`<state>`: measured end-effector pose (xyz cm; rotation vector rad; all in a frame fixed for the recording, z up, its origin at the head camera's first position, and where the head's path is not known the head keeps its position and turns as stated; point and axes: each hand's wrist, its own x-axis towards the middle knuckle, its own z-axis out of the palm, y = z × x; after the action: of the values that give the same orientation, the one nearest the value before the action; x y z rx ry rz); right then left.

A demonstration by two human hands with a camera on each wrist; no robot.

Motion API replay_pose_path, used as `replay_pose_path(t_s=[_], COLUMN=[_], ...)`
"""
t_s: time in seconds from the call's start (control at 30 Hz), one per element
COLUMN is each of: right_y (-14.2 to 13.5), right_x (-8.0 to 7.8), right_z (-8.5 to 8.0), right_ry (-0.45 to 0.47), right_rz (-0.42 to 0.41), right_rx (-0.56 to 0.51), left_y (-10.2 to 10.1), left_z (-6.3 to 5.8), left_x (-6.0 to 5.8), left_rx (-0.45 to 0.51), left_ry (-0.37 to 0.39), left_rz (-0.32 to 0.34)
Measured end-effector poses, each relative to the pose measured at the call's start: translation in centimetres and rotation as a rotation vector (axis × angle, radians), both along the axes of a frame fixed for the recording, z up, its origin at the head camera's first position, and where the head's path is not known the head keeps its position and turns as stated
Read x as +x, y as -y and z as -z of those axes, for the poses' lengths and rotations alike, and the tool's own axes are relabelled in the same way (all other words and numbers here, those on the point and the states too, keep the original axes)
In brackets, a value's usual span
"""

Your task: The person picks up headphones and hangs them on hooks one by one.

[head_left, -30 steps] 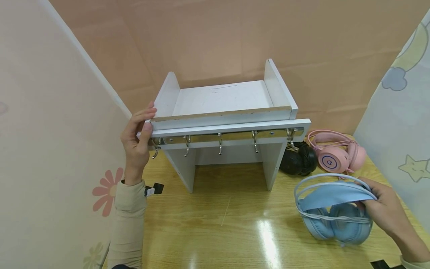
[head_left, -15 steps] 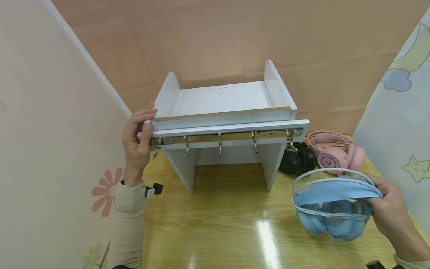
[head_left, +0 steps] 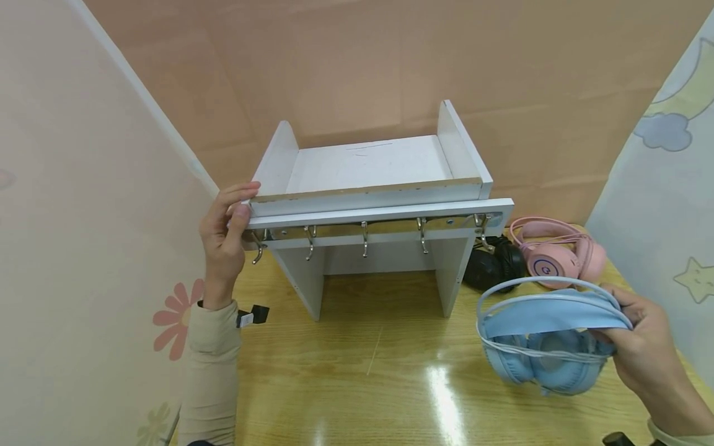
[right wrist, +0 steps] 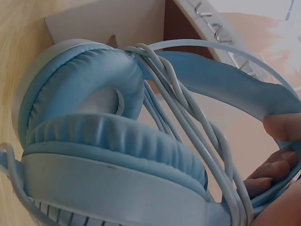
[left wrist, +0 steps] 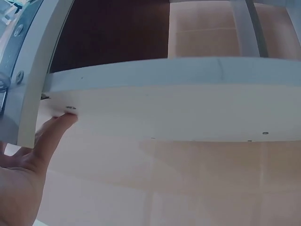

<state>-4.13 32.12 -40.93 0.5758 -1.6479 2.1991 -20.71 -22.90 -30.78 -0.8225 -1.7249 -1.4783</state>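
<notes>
Suspending the blue headphones (head_left: 563,371) above the tabletop (head_left: 346,396) near four o'clock in the head view, the right hand (head_left: 649,347) curls its fingers (right wrist: 273,171) round the headband (right wrist: 211,87), while the left hand (head_left: 223,232), at nine o'clock, grips the end of the white shelf (head_left: 368,166). Carrying appears to be the step in hand; the next move probably calls for raising the headband toward ten o'clock, to a hook (head_left: 365,238).
</notes>
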Motion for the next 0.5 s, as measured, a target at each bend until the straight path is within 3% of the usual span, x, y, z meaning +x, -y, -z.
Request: replay_pose_path(t_s=[0.17,0.33,0.5], right_y=[0.7,2.0,2.8], right_x=[0.0,0.0,0.0], right_z=[-0.5,-1.0,-1.6], right_ry=[0.001,0.022,0.015], right_rz=[-0.021,-0.023,-0.055], right_rx=[-0.038,-0.149,-0.181], left_y=[0.3,0.7,1.0], left_z=[-0.2,-0.5,-0.7], left_x=[0.1,0.0,0.0], left_rx=[0.001,-0.014,-0.039], left_ry=[0.020,0.029,0.035], left_rz=[0.055,0.109,0.124])
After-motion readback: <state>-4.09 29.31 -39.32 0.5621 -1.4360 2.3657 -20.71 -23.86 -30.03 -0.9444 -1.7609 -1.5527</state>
